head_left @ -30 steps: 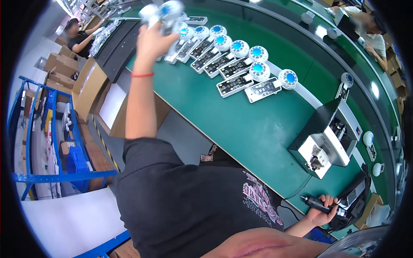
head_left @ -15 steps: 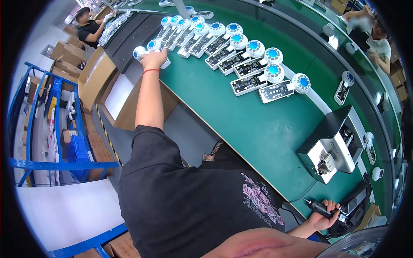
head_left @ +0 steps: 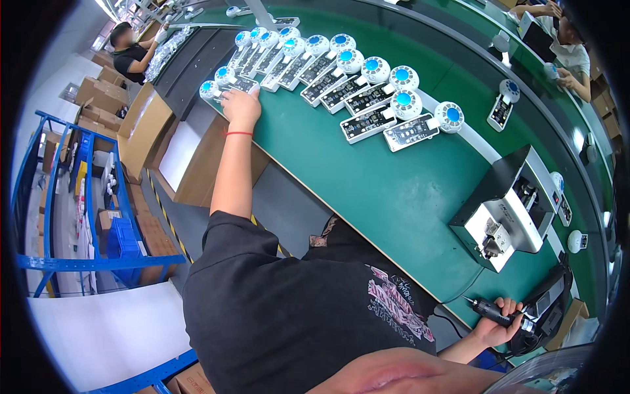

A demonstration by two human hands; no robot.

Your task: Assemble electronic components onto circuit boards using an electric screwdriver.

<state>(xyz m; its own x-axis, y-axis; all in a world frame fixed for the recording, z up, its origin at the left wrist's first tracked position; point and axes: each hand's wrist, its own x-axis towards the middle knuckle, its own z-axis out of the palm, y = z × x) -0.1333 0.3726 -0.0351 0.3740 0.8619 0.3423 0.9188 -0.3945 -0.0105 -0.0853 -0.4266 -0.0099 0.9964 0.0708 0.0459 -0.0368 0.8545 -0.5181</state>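
Note:
At the far left end of the green bench, my left hand (head_left: pixel 241 106) spans the near end of a white device (head_left: pixel 244 83) with a round head and an open circuit-board body, its thumb and fingers on either side. Another round-headed device (head_left: pixel 208 89) lies just left of it, its body partly hidden. My right hand (head_left: pixel 497 329) is wrapped around a black electric screwdriver (head_left: pixel 489 310) at the near right, its bit pointing left.
Several similar devices (head_left: pixel 367 123) lie in a slanting row along the bench (head_left: pixel 387 190). A black and silver screw feeder (head_left: pixel 499 217) stands at right. An open cardboard box (head_left: pixel 197 164) sits beside the left bench edge. Two people (head_left: pixel 131 56) work farther off, beyond conveyor lines.
My left hand has drawn slightly back toward me, and the device under it now lies in line with its neighbour. My right hand keeps the screwdriver in nearly the same place.

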